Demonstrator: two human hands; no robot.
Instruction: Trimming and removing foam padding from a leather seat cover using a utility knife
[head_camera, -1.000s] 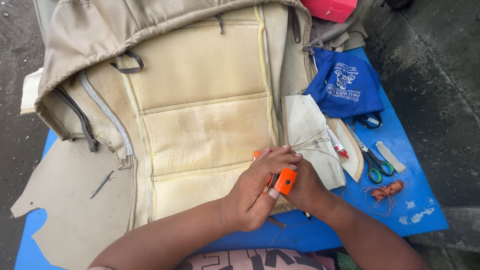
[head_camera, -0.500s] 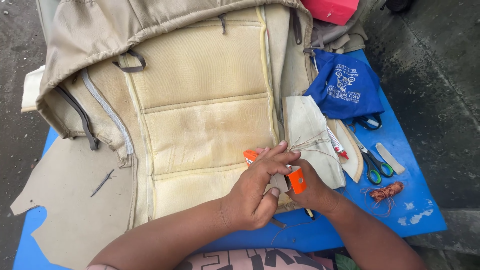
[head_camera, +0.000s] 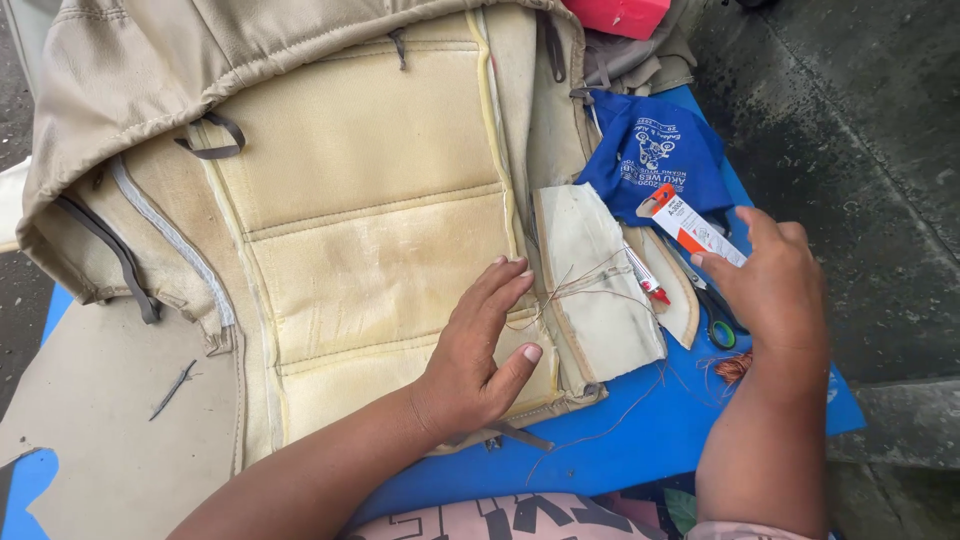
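**Left palm pinning the cover, right hand holding a small tool off to the side**

From my feed, the biggest thing in view is the beige seat cover (head_camera: 370, 200). It lies spread inside-out over the blue table (head_camera: 640, 440), with its padded panels and seams facing up. At its right edge lies a beige flap (head_camera: 600, 290), folded outward and touching the cover. Beyond that, a blue cloth bag (head_camera: 655, 150) sits crumpled near the table's far corner.

The left hand (head_camera: 480, 350) is spread flat on the lower middle panel. Its fingers are released and extended toward the seam beside the flap, gripping nothing. The right hand (head_camera: 775, 290) is well apart from the cover, over the table's right side. It is closed on the lower end of a slim orange-and-white tool (head_camera: 690, 225), which looks like a cutter. I cannot tell whether a blade is out.

As I judge it, this is a pause between passes at the seam: the cloth is being held still and the tool is lifted clear. Any return to the seam calls for keeping the panel taut and the left fingertips out of the tool's path.

Loose threads (head_camera: 570, 290) trail across the flap just beside those fingertips. Green-handled scissors (head_camera: 722, 330) lie partly hidden under the right hand.
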